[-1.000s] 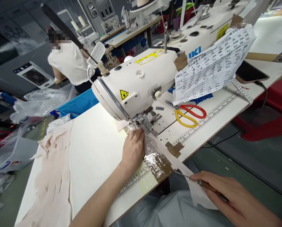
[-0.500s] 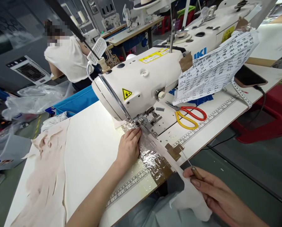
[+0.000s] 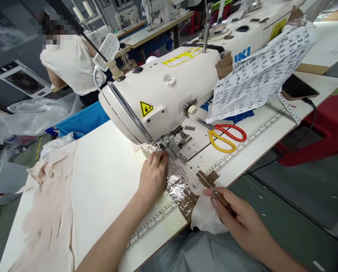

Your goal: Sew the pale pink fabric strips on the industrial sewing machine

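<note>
Gripping awl [image 3: 223, 201], right hand [image 3: 242, 223] touching pale fabric [image 3: 205, 217], left hand [image 3: 152, 175] at its edge, hold unclear

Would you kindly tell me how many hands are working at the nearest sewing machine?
2. The left hand rests on the table in front of the sewing machine; the right hand holds a pointed tool near the table's edge.
</note>
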`<state>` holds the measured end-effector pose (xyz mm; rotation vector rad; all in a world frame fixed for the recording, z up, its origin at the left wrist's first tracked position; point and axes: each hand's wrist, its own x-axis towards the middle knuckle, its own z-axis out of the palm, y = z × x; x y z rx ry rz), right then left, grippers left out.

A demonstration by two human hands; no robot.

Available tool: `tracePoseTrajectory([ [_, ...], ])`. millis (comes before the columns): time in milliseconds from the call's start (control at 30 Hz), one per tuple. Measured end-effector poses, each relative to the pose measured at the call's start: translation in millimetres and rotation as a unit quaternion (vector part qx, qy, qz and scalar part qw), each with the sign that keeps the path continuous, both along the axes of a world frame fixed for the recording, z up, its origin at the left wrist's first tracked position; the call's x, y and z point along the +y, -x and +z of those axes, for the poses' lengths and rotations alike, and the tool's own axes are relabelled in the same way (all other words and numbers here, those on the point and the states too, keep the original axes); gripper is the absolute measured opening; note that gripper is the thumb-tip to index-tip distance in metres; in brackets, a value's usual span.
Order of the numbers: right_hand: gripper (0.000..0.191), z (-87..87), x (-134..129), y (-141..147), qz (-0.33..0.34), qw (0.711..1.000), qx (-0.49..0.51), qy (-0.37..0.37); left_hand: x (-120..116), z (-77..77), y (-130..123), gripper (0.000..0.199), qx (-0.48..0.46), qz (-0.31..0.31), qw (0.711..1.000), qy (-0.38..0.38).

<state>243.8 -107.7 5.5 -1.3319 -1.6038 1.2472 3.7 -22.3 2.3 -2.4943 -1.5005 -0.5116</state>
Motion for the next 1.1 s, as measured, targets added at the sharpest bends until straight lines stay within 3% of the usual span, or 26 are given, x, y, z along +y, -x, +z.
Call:
tracePoseTrajectory([
  [167, 0.022, 14.9, 18.2, 10.4, 0.023, 0.995, -0.061, -0.073, 6.2, 4.0, 1.9, 0.044, -0.012, 0.0, 1.0, -0.008],
  [433, 0.02, 15.5, 19.5, 12.2, 0.031, 0.991, -0.085, -0.099, 7.5, 5.2, 8.4, 0.044, -0.064, -0.079, 0.995, -0.013],
  [667, 0.02, 13.8, 25.7, 18.6, 0.042, 0.982, -0.101, -0.153, 4.1, 4.1, 5.4, 0.038, -0.004, -0.011, 1.0, -0.024],
  [900, 0.021, 11.5, 29.1, 23.2, 0.036, 0.971, -0.122, -0.2, 5.1, 6.0, 7.2, 0.037, -0.071, -0.094, 0.993, -0.028],
  [1100, 0.023, 8.0, 35.5, 29.0, 0.031, 0.961, -0.125, -0.245, 2.9, 4.1, 6.1, 0.038, -0.023, -0.04, 0.998, -0.032],
])
